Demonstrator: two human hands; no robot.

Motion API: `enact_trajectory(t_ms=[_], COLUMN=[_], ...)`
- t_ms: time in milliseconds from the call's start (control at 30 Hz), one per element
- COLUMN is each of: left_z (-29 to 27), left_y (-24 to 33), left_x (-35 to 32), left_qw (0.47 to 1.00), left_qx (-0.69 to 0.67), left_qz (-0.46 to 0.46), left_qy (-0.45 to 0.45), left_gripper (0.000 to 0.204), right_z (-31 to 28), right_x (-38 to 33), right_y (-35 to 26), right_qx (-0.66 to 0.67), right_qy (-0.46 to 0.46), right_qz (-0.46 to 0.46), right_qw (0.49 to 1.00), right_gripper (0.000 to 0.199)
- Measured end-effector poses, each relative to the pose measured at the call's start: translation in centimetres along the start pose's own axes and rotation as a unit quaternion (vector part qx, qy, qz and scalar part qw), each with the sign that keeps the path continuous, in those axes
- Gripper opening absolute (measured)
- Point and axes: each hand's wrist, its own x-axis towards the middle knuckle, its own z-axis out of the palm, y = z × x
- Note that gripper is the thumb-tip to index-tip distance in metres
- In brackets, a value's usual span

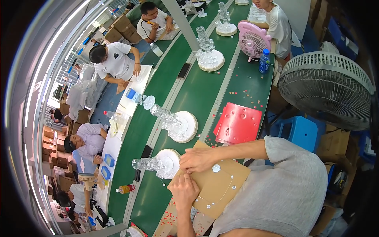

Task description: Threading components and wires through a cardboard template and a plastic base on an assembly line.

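Left hand [184,190] presses curled fingers onto the near corner of the brown cardboard sheet [219,185]; right hand [197,160] pinches its far edge, fingers closed. The sheet lies at the green belt's [197,94] edge. Just beyond stands a clear glass piece [148,163] on a white round base [170,159], then red sheets [239,124].
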Motion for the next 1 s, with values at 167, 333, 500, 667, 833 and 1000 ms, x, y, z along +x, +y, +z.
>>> enact_trajectory(t_ms=[167,333,500,667,833,1000], left_z=[0.6,1.0,1.1,1.1,1.5,2.1], left_y=[1.9,3.7,5.5,6.3,6.2,5.3], left_x=[-0.4,-0.1,0.9,1.5,1.2,0.2], left_qw=[0.996,0.99,0.975,0.965,0.961,0.967], left_qx=[0.044,0.057,0.077,0.09,0.101,0.05], left_qz=[-0.077,-0.131,-0.206,-0.247,-0.258,-0.244], left_qy=[-0.003,0.0,0.003,-0.015,-0.019,0.053], left_gripper=[0.007,0.008,0.015,0.018,0.019,0.01], right_z=[1.7,-0.7,-2.3,-2.0,-1.3,-1.2], right_x=[0.1,1.8,3.9,5.1,4.5,2.6], right_y=[0.6,1.7,2.2,3.3,3.0,1.7], right_qx=[-0.063,0.019,0.084,0.058,0.071,0.087], right_qy=[0.136,-0.076,-0.213,-0.258,-0.241,-0.188], right_qz=[-0.092,-0.045,-0.007,-0.039,0.005,0.061], right_qw=[0.984,0.996,0.973,0.964,0.968,0.976], right_gripper=[0.013,0.014,0.015,0.016,0.016,0.015])
